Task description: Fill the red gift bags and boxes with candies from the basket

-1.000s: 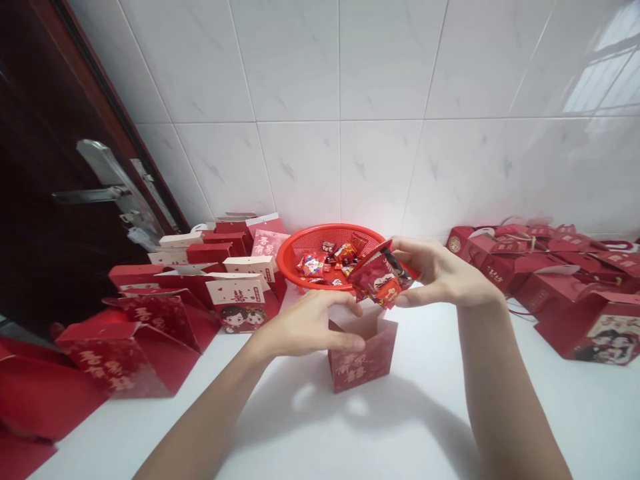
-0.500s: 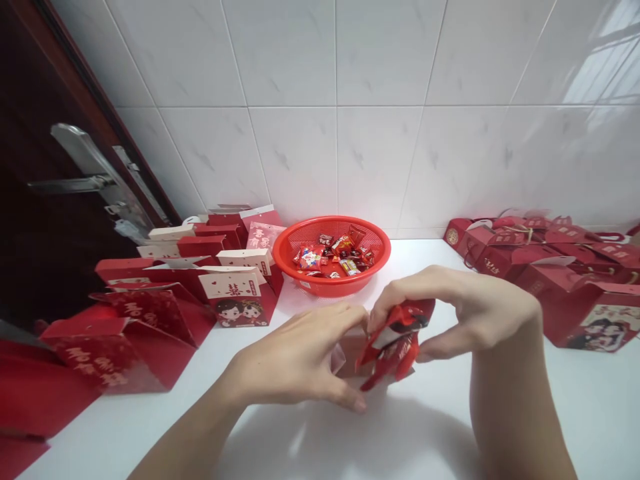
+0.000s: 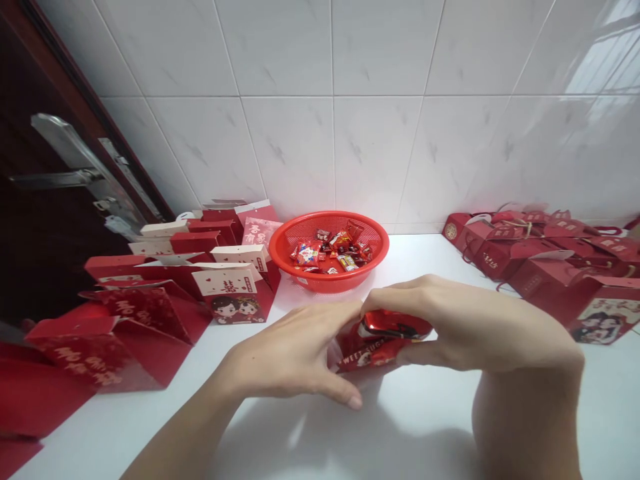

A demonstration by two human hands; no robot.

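My left hand [image 3: 300,353] curves around a small red candy box [image 3: 357,357]; its fingers are on the far side and its thumb extends along the near side. Lettering reading roughly "SWEET SUG" shows between my hands. From above, my right hand [image 3: 450,320] pinches shiny red candy packets [image 3: 393,321], fingers behind and thumb in front. They sit at the box's top, pressed in among the hands. Most of the box is hidden by my fingers. Beyond my hands stands a red plastic basket [image 3: 330,283] holding several wrapped sweets [image 3: 309,253].
Several upright red gift boxes [image 3: 237,307] stand along the left with open tops. More red boxes [image 3: 543,273], some with cords, cluster on the right. A tiled wall [image 3: 375,153] backs the white table [image 3: 295,447]. A dark door [image 3: 30,247] is at left.
My right hand has lowered and tilted flatter, bringing the red candy packets down into the box's top between my hands. My left hand has stayed nearly in place.
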